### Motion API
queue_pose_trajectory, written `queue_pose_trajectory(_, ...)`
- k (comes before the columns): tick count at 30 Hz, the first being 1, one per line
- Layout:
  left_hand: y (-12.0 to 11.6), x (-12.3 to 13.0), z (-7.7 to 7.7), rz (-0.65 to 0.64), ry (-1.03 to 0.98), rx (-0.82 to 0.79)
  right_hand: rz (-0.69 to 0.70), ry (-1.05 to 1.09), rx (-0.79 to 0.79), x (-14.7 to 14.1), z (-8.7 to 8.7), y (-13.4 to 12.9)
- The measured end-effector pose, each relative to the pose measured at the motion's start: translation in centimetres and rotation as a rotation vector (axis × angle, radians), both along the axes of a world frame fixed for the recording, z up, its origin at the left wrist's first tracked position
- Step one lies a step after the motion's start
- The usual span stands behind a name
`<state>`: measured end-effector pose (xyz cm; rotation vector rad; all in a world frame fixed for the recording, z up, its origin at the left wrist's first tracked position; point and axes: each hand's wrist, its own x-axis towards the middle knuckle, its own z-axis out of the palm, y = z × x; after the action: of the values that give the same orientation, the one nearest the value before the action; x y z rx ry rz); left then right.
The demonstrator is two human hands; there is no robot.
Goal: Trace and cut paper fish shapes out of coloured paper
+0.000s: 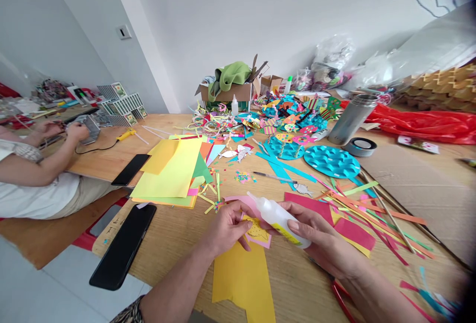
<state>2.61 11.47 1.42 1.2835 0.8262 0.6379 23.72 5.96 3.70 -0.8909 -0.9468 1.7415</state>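
Translucent white plastic squeeze bottle with a yellow label [280,221]: tilted, nozzle up, above the table [178,236] close to its near edge. Right hand [322,236]: grip wrapped round the bottle. Left hand [230,226]: grip pinching a small pink paper piece with a yellow spotted fish [258,231], just beside the bottle. Torn-edged golden yellow sheet [241,276] below, toward near edge.

Table: light wood, cluttered. Left edge: two black phones, one at the near-left corner [122,248], one farther back [131,169]; stack of yellow and lime paper sheets [167,169] beside them. Toward right edge: loose multicoloured paper strips [372,204], two bumpy bright blue discs [332,161] [284,147], brushed metal flask [353,120], grey tape roll [360,147], crumpled red plastic [416,124]. Far edge: heap of coloured paper cutouts [293,112], cardboard box [243,92] with green cloth [232,75] draped over it.

Room: plain pale wall [223,11] behind, small switch plate [124,32] left of the pillar, pale tiled floor [37,283]. Co-worker in white shirt [40,179] sits past left edge, hands at a grey boxy piece [89,130]; yellow glue gun [126,135] lies nearby.
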Motion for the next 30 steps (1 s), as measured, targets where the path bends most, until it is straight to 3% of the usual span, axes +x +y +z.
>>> queue_pose_trajectory(10, 0.0, 0.1, 0.2, 0.019, -0.021, 0.025, -0.003, -0.081, 0.05, 0.4, 0.4, 0.2)
queue_pose_trajectory(13, 0.0, 0.1, 0.3, 0.041, -0.021, 0.029, -0.041, -0.275, 0.132, 2.2, 1.3, 0.3)
queue_pose_trajectory(16, 0.0, 0.0, 0.2, 0.055, -0.02, 0.028, -0.117, -0.613, 0.213, 4.1, 2.4, 0.1)
queue_pose_trajectory(19, 0.1, -0.1, 0.0, 0.061, -0.016, 0.034, -0.063, -0.845, 0.284, 5.0, 3.1, -0.2)
queue_pose_trajectory(23, 0.3, -0.2, -0.2, 0.055, -0.015, 0.039, 0.03, -0.951, 0.368, 4.6, 3.1, -0.4)
queue_pose_trajectory(30, 0.3, -0.1, -0.2, 0.058, -0.001, 0.037, -0.017, -0.996, 0.49, 3.9, 2.3, -0.4)
